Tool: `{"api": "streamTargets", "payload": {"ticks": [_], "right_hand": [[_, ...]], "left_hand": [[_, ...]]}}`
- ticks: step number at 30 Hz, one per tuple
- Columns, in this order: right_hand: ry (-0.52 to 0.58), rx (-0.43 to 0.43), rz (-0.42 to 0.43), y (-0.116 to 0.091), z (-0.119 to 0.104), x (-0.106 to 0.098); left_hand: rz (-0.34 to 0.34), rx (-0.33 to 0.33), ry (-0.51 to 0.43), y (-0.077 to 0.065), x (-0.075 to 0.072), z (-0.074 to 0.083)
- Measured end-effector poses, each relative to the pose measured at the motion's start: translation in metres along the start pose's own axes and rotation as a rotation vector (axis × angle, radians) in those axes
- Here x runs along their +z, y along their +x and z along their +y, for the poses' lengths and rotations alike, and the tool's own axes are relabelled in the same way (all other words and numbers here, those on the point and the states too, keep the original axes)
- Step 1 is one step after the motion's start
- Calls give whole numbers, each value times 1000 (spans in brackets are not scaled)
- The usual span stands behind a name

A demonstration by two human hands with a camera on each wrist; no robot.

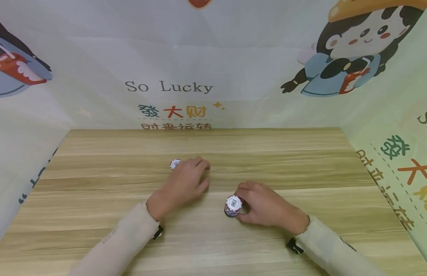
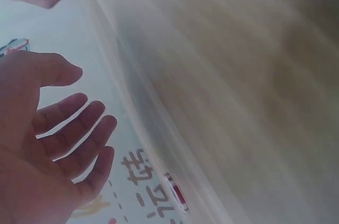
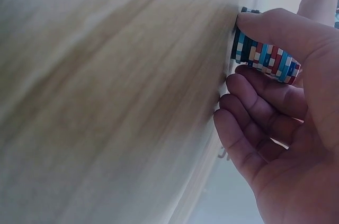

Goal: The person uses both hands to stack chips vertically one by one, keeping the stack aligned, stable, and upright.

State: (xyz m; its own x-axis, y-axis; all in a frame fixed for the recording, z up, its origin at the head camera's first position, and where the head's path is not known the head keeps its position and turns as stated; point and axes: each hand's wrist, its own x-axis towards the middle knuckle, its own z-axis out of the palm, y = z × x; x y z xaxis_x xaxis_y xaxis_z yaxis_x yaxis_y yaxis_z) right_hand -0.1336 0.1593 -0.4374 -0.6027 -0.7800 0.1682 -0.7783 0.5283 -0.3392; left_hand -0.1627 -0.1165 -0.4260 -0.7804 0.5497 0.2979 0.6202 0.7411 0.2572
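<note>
A stack of poker chips (image 1: 233, 205) stands upright on the table, its top chip white and marked 100. My right hand (image 1: 265, 203) grips it from the right side, thumb at the near side and index finger at the far side. Red, blue, dark and white edge bands of the stack (image 3: 267, 57) show in the right wrist view. Farther back and to the left, my left hand (image 1: 185, 180) hovers with relaxed, slightly bent fingers and nothing between them. A lone white poker chip (image 1: 175, 163) lies flat just beyond it, partly covered by the hand.
The wood-grain table (image 1: 113, 191) meets a pale printed cloth backdrop (image 1: 234, 76) at the back and on both sides. Each wrist carries a dark strap (image 1: 295, 245) by the sleeve cuff.
</note>
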Motion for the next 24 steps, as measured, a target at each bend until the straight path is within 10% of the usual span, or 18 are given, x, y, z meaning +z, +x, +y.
{"api": "streamTargets", "payload": {"ticks": [24], "right_hand": [[2, -4, -8, 0, 0, 0]], "left_hand": [[-49, -355, 157, -2, -7, -50]]}}
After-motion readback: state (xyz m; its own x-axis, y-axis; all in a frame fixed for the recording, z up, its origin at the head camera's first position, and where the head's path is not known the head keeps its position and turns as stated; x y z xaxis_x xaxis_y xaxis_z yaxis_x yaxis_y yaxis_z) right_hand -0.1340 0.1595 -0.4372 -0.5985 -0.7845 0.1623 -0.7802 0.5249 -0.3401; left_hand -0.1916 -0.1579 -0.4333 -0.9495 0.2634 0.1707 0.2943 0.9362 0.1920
